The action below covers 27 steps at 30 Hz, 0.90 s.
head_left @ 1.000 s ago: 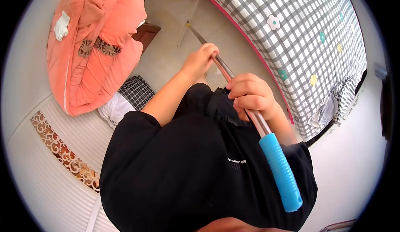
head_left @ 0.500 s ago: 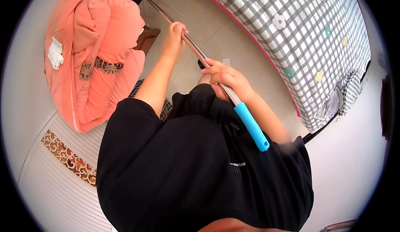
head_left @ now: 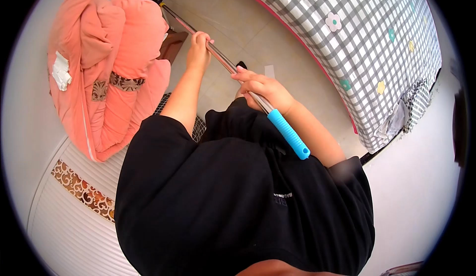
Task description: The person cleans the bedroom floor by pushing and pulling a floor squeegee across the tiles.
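Observation:
A long shiny metal pole with a blue ribbed grip [head_left: 289, 135] slants from the lower middle up to the far left. A yellow collar [head_left: 162, 5] shows at its far end, and what it joins to beyond that cannot be made out. My left hand [head_left: 199, 52] is wrapped round the upper part of the metal shaft [head_left: 223, 59]. Lower down, my right hand [head_left: 265, 90] grips the shaft just above the blue grip, whose end points towards my black shirt.
Beige floor tiles [head_left: 238, 13] lie beneath the pole. On the right stands a bed with a grey-and-white checked cover [head_left: 317, 38]. Piled orange bedding [head_left: 94, 78] sits at left with a white tissue [head_left: 61, 71] on it, beside a brown wooden piece [head_left: 173, 45].
Both hands and the pole have shifted a little up and to the left, away from my body. The blue grip's end has moved up from my shirt.

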Tool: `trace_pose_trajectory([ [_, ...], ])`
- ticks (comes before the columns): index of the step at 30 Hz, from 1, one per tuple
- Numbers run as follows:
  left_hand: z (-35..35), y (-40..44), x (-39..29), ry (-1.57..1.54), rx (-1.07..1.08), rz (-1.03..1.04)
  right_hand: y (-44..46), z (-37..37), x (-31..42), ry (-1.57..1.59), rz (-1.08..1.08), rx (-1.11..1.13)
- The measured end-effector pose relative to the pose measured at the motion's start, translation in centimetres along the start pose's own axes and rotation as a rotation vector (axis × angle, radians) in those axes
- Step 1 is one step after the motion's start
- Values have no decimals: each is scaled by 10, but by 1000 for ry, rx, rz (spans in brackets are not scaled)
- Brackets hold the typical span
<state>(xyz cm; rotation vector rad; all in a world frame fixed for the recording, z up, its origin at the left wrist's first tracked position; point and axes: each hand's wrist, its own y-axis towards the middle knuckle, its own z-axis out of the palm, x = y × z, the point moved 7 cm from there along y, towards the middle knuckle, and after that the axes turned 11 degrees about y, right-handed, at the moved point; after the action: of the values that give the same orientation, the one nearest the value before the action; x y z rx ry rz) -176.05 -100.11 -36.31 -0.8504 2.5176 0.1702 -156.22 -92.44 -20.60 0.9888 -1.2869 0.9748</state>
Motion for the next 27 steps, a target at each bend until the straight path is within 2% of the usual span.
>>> trace_pose_trajectory([
  [6, 12, 3, -21, -51, -43, 33, -1, -18, 24, -18, -34, -7],
  [11, 10, 7, -70, -169, -46, 99, -11, -39, 63, -224, 21, -32],
  [15, -10, 16, -102, -204, -34, 116, -16, -45, 88, -347, -48, -96],
  [20, -17, 18, -89, -247, -9, 75, -14, -37, 89, -334, -135, -139],
  [22, -16, 20, -74, -260, -6, 56, -9, -35, 79, -220, -108, -180],
  [25, -20, 17, -48, -199, -82, 61, 1, -20, 53, -162, -49, -130],
  [27, -4, 13, -23, -98, 54, 5, 3, -10, 33, -109, -18, -97],
])
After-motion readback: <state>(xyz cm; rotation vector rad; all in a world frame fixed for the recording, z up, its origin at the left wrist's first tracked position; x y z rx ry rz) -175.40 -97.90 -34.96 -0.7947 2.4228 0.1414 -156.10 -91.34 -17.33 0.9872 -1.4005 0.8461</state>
